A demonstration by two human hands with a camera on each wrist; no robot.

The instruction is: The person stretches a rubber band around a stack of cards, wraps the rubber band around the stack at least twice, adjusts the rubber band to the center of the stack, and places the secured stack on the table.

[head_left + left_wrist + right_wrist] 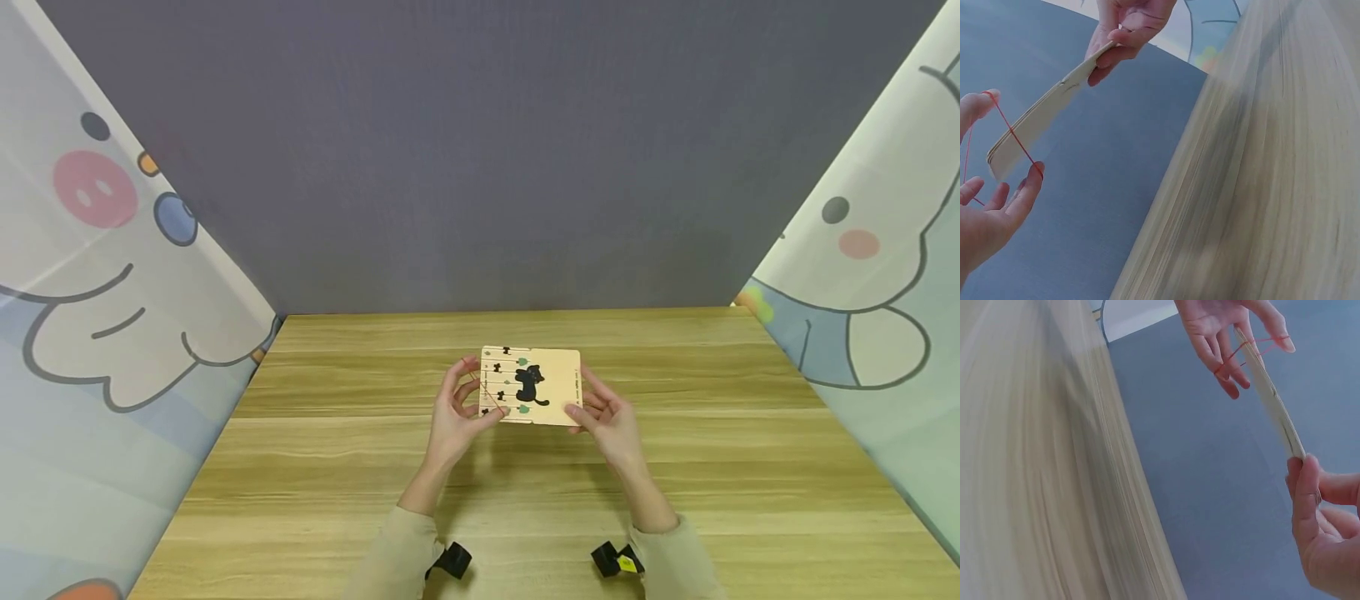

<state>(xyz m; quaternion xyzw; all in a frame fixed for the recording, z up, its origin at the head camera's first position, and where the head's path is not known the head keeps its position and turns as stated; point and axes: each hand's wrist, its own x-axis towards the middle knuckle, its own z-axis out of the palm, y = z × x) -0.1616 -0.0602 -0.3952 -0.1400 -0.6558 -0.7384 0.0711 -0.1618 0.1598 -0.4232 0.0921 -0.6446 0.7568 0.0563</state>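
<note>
A thin layered stack of cream cards or booklets [551, 375], printed with a black cat, is held up above the table. My right hand [613, 421] pinches its right end between thumb and fingers. At the left end, my left hand [453, 421] spreads its thumb and fingers apart, with a red rubber band [1011, 130] stretched over the fingertips. The band loops about the stack's left end. In the left wrist view the left fingers stand clear of the stack [1041, 119]. Notches show along its edges in the right wrist view.
A wood-grain table [337, 467] lies below both hands. Behind it rises a dark grey panel [495, 167]. Cartoon-printed curtains [90, 333] flank the table on both sides. A black device [453, 560] sits at the left wrist, and another [618, 560] at the right.
</note>
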